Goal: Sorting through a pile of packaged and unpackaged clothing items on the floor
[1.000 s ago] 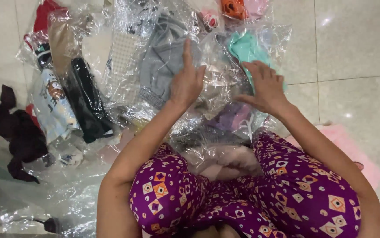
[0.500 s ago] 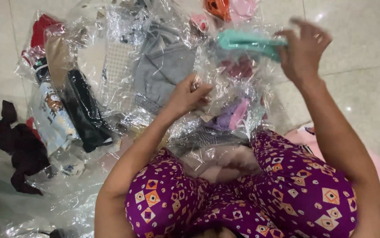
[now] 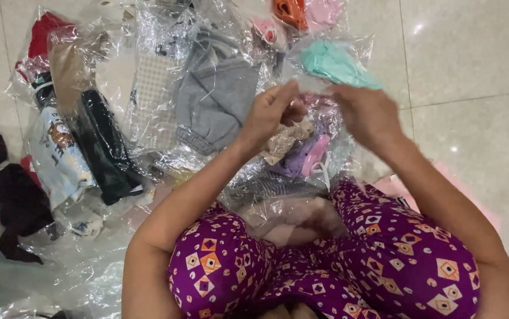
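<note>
I sit on a tiled floor with a heap of garments in clear plastic bags before my knees. My left hand (image 3: 268,116) is raised over the middle of the heap, its fingers pinched on the clear bag of a beige garment (image 3: 283,140). My right hand (image 3: 365,113) is blurred and hovers close beside it, fingers pointing toward the left hand; its grip is hidden. A bagged teal garment (image 3: 332,64) lies just beyond the right hand. A purple and pink garment (image 3: 306,157) lies under both hands.
A grey bagged garment (image 3: 218,97) lies left of my hands, then a black one (image 3: 104,145) and a printed white one (image 3: 54,155). A dark maroon cloth (image 3: 7,198) sits far left. Orange (image 3: 290,10) and pink pieces lie at the back. A pink cloth (image 3: 446,177) is right of my knee.
My right hand lifted the teal bag up and to the right, then came back down beside the left hand; the teal bag now lies at the back. My left hand pinched the beige bag.
</note>
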